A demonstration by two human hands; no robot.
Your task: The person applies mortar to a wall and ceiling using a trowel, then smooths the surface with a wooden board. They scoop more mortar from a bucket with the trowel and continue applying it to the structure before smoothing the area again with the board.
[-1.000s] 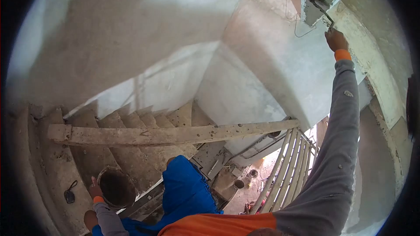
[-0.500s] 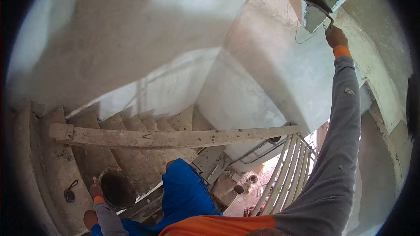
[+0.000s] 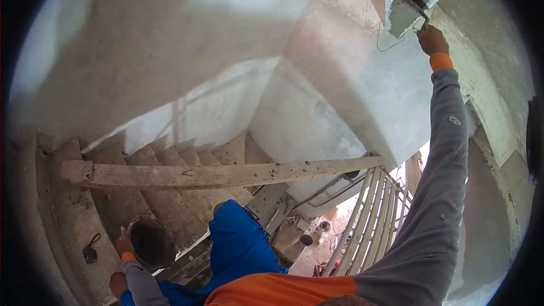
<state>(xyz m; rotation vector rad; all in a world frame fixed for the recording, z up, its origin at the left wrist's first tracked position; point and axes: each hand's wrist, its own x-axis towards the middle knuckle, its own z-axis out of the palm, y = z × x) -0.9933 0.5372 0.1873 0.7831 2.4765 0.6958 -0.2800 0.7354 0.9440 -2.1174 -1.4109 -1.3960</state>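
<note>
Right hand [image 3: 433, 39] fists the plastering trowel [image 3: 401, 16], blade lying up-left of it; left hand [image 3: 123, 245], far below, touches the bucket [image 3: 141, 219], grip unclear.

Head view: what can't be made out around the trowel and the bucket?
In the head view:
- Grey steel plastering trowel: handle hidden inside the right hand.
- Dark round bucket: contents lost in shadow; whether the left hand grips its rim is too small to tell.
- Small black object on the step: too small to identify.
</note>
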